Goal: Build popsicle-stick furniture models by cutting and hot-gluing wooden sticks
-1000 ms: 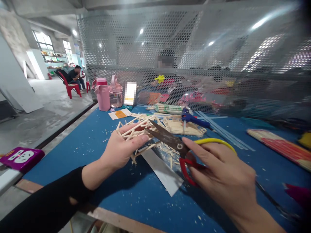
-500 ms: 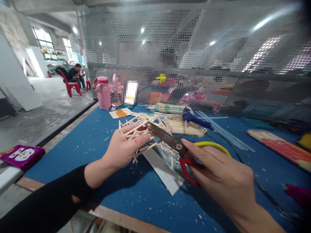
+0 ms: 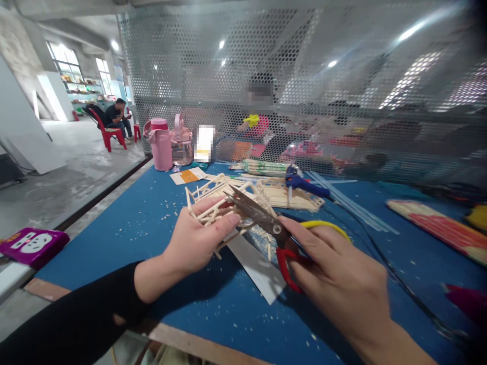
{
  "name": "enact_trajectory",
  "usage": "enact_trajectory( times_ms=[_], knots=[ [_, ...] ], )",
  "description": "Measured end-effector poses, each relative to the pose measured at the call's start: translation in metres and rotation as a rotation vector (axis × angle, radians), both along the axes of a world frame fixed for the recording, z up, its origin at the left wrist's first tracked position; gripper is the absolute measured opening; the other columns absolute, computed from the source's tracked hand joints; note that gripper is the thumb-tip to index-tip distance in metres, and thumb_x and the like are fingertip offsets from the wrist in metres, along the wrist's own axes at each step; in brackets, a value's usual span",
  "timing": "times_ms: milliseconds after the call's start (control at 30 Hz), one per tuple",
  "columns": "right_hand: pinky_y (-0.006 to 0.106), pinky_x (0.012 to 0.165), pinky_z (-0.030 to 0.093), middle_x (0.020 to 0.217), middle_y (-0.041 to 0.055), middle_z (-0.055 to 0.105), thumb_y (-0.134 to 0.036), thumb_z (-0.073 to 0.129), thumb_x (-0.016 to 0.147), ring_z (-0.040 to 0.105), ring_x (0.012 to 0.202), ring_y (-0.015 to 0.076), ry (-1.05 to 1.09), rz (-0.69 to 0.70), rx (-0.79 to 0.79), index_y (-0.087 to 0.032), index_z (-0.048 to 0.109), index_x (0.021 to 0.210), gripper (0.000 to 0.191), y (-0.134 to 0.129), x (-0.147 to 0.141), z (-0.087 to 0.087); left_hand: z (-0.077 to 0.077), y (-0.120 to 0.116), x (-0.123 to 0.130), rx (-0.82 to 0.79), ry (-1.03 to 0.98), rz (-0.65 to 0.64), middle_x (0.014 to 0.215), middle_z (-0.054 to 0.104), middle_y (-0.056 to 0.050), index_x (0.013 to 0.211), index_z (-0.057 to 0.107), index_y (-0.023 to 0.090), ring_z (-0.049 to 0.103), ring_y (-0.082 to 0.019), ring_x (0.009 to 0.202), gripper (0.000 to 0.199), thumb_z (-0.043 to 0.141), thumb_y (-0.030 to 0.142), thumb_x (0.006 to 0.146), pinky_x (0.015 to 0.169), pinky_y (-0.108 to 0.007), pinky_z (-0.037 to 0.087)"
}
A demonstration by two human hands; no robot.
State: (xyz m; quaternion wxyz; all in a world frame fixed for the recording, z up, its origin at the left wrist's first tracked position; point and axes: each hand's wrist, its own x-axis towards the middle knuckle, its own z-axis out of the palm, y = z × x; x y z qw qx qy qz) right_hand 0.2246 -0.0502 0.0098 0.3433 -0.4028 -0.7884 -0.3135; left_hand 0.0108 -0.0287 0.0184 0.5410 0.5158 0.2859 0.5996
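Note:
My left hand (image 3: 194,235) is closed around a small frame of pale wooden sticks (image 3: 213,213), held above the blue table. My right hand (image 3: 338,268) grips scissors (image 3: 262,217) with one red and one yellow handle loop. The blades point up and left, slightly parted at their tips, and lie at the stick frame beside my left thumb. Whether a stick is between the blades I cannot tell. Under the hands lies a white strip (image 3: 256,268) among wood scraps. Behind the scissors rests a flat wooden stick piece (image 3: 292,197).
A blue glue gun (image 3: 308,187), clear glue sticks (image 3: 353,205) and packed sticks (image 3: 433,228) lie right. Pink flask (image 3: 162,147) and bottle (image 3: 181,147) stand back left. A purple power strip (image 3: 34,247) is left. Perforated mesh (image 3: 213,76) borders the table; people sit beyond.
The scissors and my right hand have moved slightly left, and the blades are a little more parted. The stick frame has tilted slightly in my left hand.

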Motion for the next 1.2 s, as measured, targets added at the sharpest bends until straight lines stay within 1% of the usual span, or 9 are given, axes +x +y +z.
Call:
enact_trajectory(
  times_ms=[200,300,467,600,700,800,900,1000,1200],
  knots=[
    [0.027,0.060,0.048,0.086,0.0045,0.064,-0.010,0.054,0.079,0.062,0.071,0.0176,0.079,0.017,-0.009,-0.023,0.058,0.122,0.045,0.001,-0.004,-0.001,-0.003,-0.002,0.001,0.048,0.075,-0.045,0.093,0.075,-0.006,0.096,0.074,0.018,0.069,-0.019,0.084,0.022,0.072,0.027,0.076,0.080,-0.030,0.053],
    [0.028,0.061,0.051,0.089,0.0037,0.065,-0.013,0.058,0.077,0.063,0.070,0.0167,0.335,0.095,-0.161,-0.025,0.060,0.115,0.039,0.003,-0.008,-0.002,-0.002,-0.001,-0.001,0.060,0.091,-0.020,0.098,0.075,-0.007,0.097,0.074,0.017,0.068,-0.019,0.089,0.025,0.073,0.028,0.075,0.083,-0.030,0.053],
    [0.031,0.065,0.056,0.090,0.0038,0.069,-0.025,0.065,0.078,0.065,0.068,0.0166,0.855,0.274,-0.461,-0.027,0.058,0.110,0.033,0.000,-0.018,-0.002,0.000,-0.001,-0.005,0.075,0.165,-0.068,0.097,0.075,-0.009,0.099,0.072,0.015,0.068,-0.020,0.088,0.027,0.072,0.029,0.076,0.083,-0.032,0.053],
    [0.028,0.061,0.057,0.096,0.0022,0.071,-0.024,0.067,0.075,0.066,0.066,0.0144,1.049,0.452,-0.634,-0.029,0.056,0.105,0.032,-0.003,-0.023,0.002,0.000,0.005,-0.010,0.330,0.328,0.069,0.094,0.075,-0.008,0.090,0.075,0.016,0.066,-0.020,0.089,0.017,0.072,0.023,0.075,0.085,-0.033,0.050],
    [0.027,0.059,0.056,0.096,0.0024,0.072,-0.025,0.071,0.071,0.065,0.064,0.0127,1.101,0.450,-0.688,-0.028,0.057,0.104,0.037,0.003,-0.026,0.007,-0.003,0.011,-0.012,0.527,0.401,0.133,0.090,0.076,-0.007,0.092,0.076,0.018,0.063,-0.021,0.094,0.018,0.072,0.021,0.075,0.089,-0.035,0.048],
    [0.029,0.063,0.056,0.089,0.0020,0.071,-0.028,0.076,0.066,0.065,0.066,0.0133,1.128,0.405,-0.739,-0.026,0.057,0.103,0.042,0.014,-0.028,0.015,-0.007,0.018,-0.012,0.602,0.425,0.163,0.091,0.077,-0.007,0.094,0.075,0.020,0.064,-0.021,0.095,0.019,0.071,0.021,0.076,0.091,-0.038,0.048],
    [0.029,0.063,0.055,0.080,0.0010,0.069,-0.034,0.082,0.059,0.064,0.067,0.0140,1.182,0.340,-0.892,-0.022,0.056,0.101,0.051,0.026,-0.030,0.021,-0.012,0.023,-0.010,0.577,0.423,0.200,0.094,0.076,-0.008,0.092,0.075,0.019,0.066,-0.021,0.093,0.016,0.069,0.022,0.077,0.089,-0.038,0.050],
    [0.027,0.055,0.052,0.078,0.0000,0.067,-0.040,0.085,0.053,0.059,0.058,0.0105,1.255,0.337,-1.020,-0.021,0.055,0.099,0.059,0.034,-0.031,0.017,-0.015,0.028,-0.009,0.509,0.446,0.211,0.095,0.076,-0.008,0.088,0.075,0.019,0.067,-0.022,0.095,0.015,0.069,0.025,0.076,0.091,-0.039,0.050],
    [0.029,0.062,0.052,0.080,-0.0010,0.065,-0.039,0.084,0.054,0.058,0.062,0.0105,1.260,0.421,-0.932,-0.021,0.054,0.101,0.059,0.045,-0.035,0.003,-0.018,0.040,-0.008,0.352,0.498,0.297,0.110,0.071,-0.014,0.082,0.073,0.017,0.061,-0.027,0.110,0.019,0.070,0.034,0.074,0.103,-0.046,0.041]
  ],
)
